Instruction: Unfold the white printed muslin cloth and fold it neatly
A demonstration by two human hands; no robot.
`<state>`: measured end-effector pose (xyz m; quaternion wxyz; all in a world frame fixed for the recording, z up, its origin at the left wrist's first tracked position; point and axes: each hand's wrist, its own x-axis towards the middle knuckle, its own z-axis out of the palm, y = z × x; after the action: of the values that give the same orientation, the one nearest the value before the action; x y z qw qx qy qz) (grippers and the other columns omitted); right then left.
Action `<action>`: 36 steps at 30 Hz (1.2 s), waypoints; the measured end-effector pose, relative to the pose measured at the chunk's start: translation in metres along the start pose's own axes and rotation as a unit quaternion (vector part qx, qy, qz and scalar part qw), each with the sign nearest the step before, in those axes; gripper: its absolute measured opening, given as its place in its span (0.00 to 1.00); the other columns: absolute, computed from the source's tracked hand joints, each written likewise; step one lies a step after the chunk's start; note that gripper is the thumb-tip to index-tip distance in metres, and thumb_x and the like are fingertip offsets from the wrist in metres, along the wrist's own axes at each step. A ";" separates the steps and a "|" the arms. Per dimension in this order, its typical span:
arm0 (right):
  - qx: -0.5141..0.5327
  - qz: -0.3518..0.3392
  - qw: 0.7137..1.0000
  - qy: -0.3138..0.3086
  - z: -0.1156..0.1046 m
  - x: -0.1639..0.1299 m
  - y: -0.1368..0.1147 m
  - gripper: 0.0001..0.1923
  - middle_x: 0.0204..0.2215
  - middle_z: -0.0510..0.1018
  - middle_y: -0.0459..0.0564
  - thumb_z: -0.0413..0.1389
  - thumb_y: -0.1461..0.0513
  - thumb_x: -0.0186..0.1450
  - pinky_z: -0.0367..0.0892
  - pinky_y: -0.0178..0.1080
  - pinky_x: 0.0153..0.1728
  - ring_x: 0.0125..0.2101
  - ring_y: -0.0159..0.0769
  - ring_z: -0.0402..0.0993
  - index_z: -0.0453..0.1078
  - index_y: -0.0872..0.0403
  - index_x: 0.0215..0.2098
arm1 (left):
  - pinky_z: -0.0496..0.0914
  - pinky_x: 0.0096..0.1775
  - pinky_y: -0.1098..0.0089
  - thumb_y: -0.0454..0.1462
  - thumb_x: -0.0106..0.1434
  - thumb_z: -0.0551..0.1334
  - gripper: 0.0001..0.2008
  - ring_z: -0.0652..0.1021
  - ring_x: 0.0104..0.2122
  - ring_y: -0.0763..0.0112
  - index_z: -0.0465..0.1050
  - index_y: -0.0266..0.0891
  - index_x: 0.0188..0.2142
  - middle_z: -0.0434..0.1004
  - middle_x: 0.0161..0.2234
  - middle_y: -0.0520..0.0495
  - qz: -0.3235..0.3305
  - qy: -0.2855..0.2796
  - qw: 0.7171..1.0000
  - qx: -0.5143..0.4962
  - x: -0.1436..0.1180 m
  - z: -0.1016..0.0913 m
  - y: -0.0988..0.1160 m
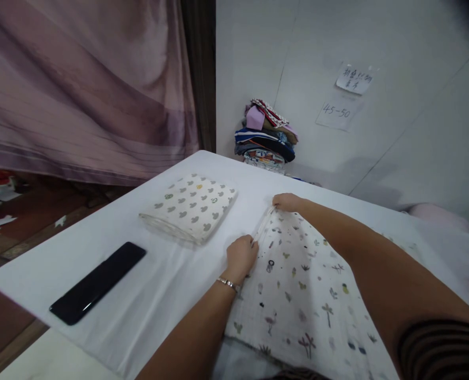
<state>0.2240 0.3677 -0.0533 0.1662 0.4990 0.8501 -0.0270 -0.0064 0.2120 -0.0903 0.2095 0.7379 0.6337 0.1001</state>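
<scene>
A thin white cloth (297, 295) printed with palm trees, flamingos and sunglasses lies across the near right of the table. My left hand (242, 256), with a bracelet at its wrist, is closed on the cloth's left edge. Farther along that edge, my right hand (287, 202) pinches the far corner. Small folds gather between the two hands. To the left of them lies a folded cloth (190, 206) with grey mushroom-like prints, apart from both hands.
A black phone-like slab (98, 282) lies near the white table's (151, 279) left edge. Beyond the far edge rises a stack of folded fabrics (266, 137) against the wall. A pink curtain (87, 89) hangs at the left. Paper notes (354, 79) are stuck to the wall.
</scene>
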 end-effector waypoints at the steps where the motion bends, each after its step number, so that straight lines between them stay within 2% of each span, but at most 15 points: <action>1: -0.005 -0.001 1.000 -0.001 0.000 -0.001 0.000 0.12 0.47 0.73 0.50 0.50 0.65 0.61 0.63 0.36 0.38 0.44 0.40 0.69 0.72 0.51 0.40 | 0.64 0.35 0.68 0.43 0.63 0.51 0.14 0.75 0.37 0.65 0.73 0.41 0.35 0.77 0.36 0.46 0.001 0.000 1.000 0.001 0.000 0.000 0.000; 4: -0.017 -0.009 1.000 -0.005 -0.002 -0.003 -0.002 0.13 0.47 0.73 0.50 0.49 0.67 0.60 0.63 0.36 0.37 0.42 0.38 0.70 0.72 0.51 0.39 | 0.64 0.35 0.68 0.42 0.63 0.51 0.14 0.75 0.37 0.65 0.72 0.41 0.35 0.77 0.36 0.46 0.000 -0.004 1.000 0.003 0.000 0.000 0.000; 7: -0.017 -0.023 1.000 -0.003 -0.002 -0.005 -0.009 0.16 0.49 0.72 0.49 0.50 0.69 0.59 0.63 0.36 0.38 0.44 0.38 0.70 0.71 0.50 0.43 | 0.64 0.35 0.68 0.42 0.63 0.51 0.13 0.75 0.36 0.65 0.72 0.41 0.35 0.77 0.36 0.46 -0.001 -0.004 1.000 0.005 0.000 -0.002 0.001; 10: -0.001 -0.049 0.999 0.003 -0.001 -0.006 -0.019 0.19 0.51 0.71 0.49 0.51 0.66 0.59 0.63 0.36 0.41 0.48 0.39 0.68 0.68 0.49 0.48 | 0.64 0.35 0.68 0.42 0.63 0.51 0.14 0.75 0.37 0.64 0.73 0.41 0.35 0.77 0.36 0.46 -0.002 -0.005 1.000 0.007 -0.001 -0.003 0.002; 14: 0.022 -0.075 0.997 0.001 -0.002 -0.008 -0.027 0.15 0.49 0.72 0.49 0.51 0.63 0.62 0.62 0.36 0.43 0.47 0.39 0.68 0.70 0.48 0.46 | 0.65 0.37 0.68 0.43 0.63 0.50 0.14 0.75 0.38 0.65 0.72 0.41 0.37 0.77 0.37 0.45 -0.004 -0.011 1.000 0.010 0.000 -0.002 0.002; 22: 0.015 -0.045 0.998 -0.044 -0.007 -0.012 -0.017 0.12 0.43 0.76 0.49 0.52 0.65 0.59 0.63 0.36 0.39 0.44 0.39 0.70 0.74 0.50 0.39 | 0.64 0.35 0.68 0.43 0.63 0.51 0.14 0.75 0.37 0.64 0.72 0.41 0.36 0.77 0.36 0.46 0.002 0.001 1.000 0.005 0.000 0.000 0.000; 25: 0.012 -0.036 0.997 -0.069 -0.009 -0.007 -0.018 0.12 0.38 0.78 0.48 0.54 0.66 0.56 0.63 0.34 0.35 0.39 0.37 0.72 0.75 0.50 0.37 | 0.64 0.35 0.68 0.43 0.63 0.51 0.14 0.75 0.37 0.65 0.72 0.41 0.35 0.77 0.36 0.46 0.002 -0.003 1.000 0.005 0.000 0.000 0.000; 29: 0.001 -0.027 0.995 -0.092 -0.013 0.005 -0.025 0.12 0.38 0.78 0.49 0.56 0.67 0.54 0.63 0.33 0.32 0.37 0.37 0.72 0.76 0.52 0.36 | 0.63 0.34 0.69 0.42 0.63 0.51 0.13 0.75 0.36 0.66 0.72 0.41 0.34 0.77 0.35 0.46 0.011 0.006 1.000 -0.002 -0.001 0.000 0.001; 36: -0.030 -0.020 0.992 -0.117 -0.021 0.023 -0.036 0.22 0.43 0.75 0.55 0.59 0.69 0.50 0.62 0.34 0.31 0.35 0.36 0.69 0.71 0.58 0.45 | 0.63 0.35 0.70 0.42 0.64 0.50 0.13 0.75 0.36 0.67 0.72 0.40 0.35 0.76 0.36 0.46 0.046 0.014 0.999 0.002 -0.004 -0.001 0.005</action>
<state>0.1774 0.3733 -0.0445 0.2790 0.4701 0.8350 -0.0631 -0.0032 0.2080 -0.0869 0.1941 0.7649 0.6026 0.1186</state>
